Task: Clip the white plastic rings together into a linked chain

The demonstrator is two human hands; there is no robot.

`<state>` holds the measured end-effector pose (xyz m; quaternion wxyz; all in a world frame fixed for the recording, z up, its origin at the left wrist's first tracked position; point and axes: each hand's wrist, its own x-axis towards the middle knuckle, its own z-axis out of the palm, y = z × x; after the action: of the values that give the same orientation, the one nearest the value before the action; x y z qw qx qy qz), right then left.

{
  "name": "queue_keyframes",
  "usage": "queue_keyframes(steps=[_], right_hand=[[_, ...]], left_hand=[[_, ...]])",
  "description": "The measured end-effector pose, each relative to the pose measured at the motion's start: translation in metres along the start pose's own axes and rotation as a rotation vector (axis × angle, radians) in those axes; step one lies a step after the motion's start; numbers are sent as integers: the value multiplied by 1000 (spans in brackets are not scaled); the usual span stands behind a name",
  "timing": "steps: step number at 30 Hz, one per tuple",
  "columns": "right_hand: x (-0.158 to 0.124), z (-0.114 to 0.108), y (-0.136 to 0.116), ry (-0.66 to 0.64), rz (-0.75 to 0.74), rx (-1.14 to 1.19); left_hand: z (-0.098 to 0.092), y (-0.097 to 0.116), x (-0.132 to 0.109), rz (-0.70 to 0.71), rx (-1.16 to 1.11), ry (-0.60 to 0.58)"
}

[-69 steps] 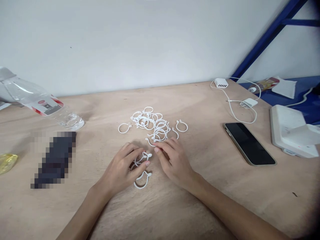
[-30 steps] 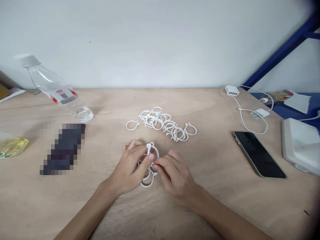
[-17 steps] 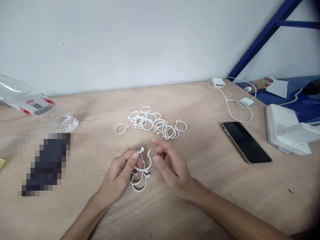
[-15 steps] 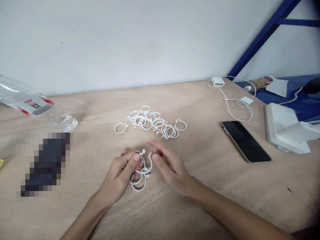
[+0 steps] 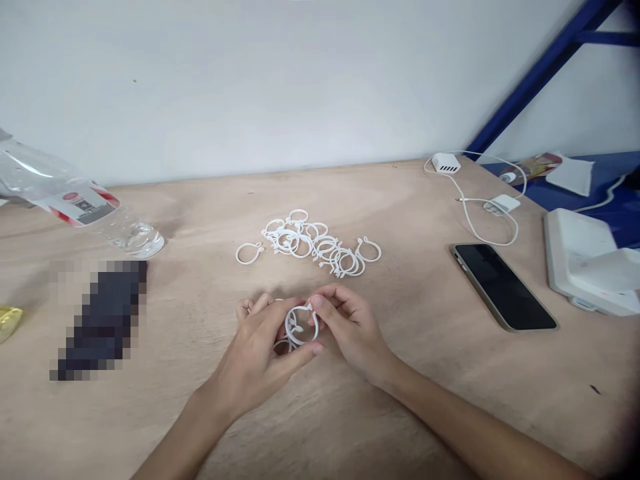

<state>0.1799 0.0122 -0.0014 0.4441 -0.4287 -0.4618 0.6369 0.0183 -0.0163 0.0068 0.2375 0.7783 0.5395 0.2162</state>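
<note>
My left hand [image 5: 257,350] and my right hand [image 5: 347,327] meet over the wooden table [image 5: 320,413], both pinched on a white plastic ring [image 5: 300,325] held between their fingertips. More linked white rings hang under my left fingers, partly hidden. Beyond the hands lies a pile of loose white rings [image 5: 315,243], with a single ring [image 5: 249,253] apart at its left.
A clear water bottle [image 5: 75,210] lies at the left, next to a blurred dark object [image 5: 100,317]. A black phone [image 5: 503,285] lies at the right, with a white charger and cable [image 5: 475,200] and a white device [image 5: 585,260] beyond it.
My right hand had let go and opened, then came back and pinched the ring together with my left hand. The ring now looks closed into a circle.
</note>
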Motion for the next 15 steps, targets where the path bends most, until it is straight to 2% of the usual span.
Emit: queue_keyframes(steps=[3,6,15], right_hand=[[-1,0,0,13,-1,-24],[-1,0,3,4,-20,-58],[0,-2,5,-96,-85,-117]], left_hand=[[1,0,0,63,143,-11],[2,-1,0,86,191,11],[0,-6,2,31,-44,2]])
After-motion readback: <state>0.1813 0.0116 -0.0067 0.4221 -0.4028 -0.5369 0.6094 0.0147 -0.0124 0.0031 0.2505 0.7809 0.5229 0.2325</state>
